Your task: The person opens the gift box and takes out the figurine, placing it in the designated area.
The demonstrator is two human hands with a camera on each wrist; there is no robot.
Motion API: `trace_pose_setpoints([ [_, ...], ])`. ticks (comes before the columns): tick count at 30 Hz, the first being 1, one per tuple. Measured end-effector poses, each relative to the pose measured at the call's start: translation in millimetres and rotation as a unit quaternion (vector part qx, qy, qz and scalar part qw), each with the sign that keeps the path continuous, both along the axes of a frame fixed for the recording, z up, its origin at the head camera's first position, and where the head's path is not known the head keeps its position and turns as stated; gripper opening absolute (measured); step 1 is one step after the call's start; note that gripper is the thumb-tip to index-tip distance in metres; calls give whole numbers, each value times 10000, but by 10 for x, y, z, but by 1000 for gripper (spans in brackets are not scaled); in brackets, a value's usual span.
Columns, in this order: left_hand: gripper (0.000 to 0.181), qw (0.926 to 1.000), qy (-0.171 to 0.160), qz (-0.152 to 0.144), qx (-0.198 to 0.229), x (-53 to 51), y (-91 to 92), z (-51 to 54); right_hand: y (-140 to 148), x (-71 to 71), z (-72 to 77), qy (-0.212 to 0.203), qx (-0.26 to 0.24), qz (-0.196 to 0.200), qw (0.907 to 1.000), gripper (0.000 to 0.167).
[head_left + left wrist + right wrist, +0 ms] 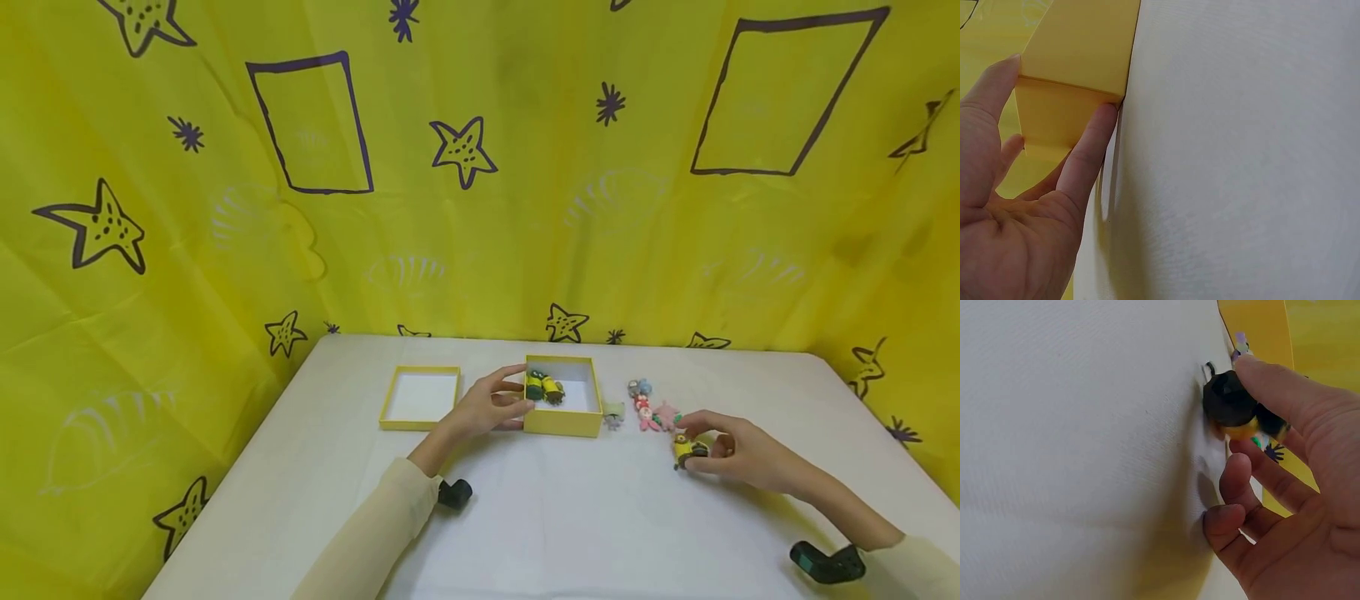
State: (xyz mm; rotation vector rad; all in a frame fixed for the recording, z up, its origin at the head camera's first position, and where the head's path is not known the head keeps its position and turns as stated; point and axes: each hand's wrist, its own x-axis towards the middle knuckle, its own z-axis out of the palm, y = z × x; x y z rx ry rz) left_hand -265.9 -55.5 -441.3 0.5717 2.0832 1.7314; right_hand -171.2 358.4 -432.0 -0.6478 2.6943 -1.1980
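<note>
A yellow open box (pixel 562 424) with a white inside stands on the table. Two yellow minion figurines (pixel 553 390) lie against its left side. My left hand (pixel 487 404) rests its fairly straight fingertips on the box's left wall and corner; in the left wrist view the fingers (pixel 1088 153) touch its yellow side. To the right, my right hand (pixel 750 452) pinches another minion figurine (pixel 682 450) between thumb and fingers, close to the tabletop. The right wrist view shows this figurine's dark underside (pixel 1229 399), with the thumb covering part of it.
The shallow yellow-rimmed lid (pixel 420 427) lies left of the box. A small grey-green figurine (pixel 613 414) sits by the box's right side. Several pink, red and blue figurines (pixel 645 408) are clustered farther right. A yellow patterned curtain (pixel 480 233) hangs behind the white table (pixel 555 517).
</note>
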Motion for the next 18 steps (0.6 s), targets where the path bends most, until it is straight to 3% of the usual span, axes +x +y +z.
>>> trace_pose_setpoints([
  [7, 70, 9995, 267, 55, -184, 12, -13, 9, 21, 18, 93, 79, 262, 105, 9996, 56],
  [18, 71, 9992, 346, 2, -194, -10, -8, -7, 67, 27, 236, 112, 716, 256, 9970, 65],
])
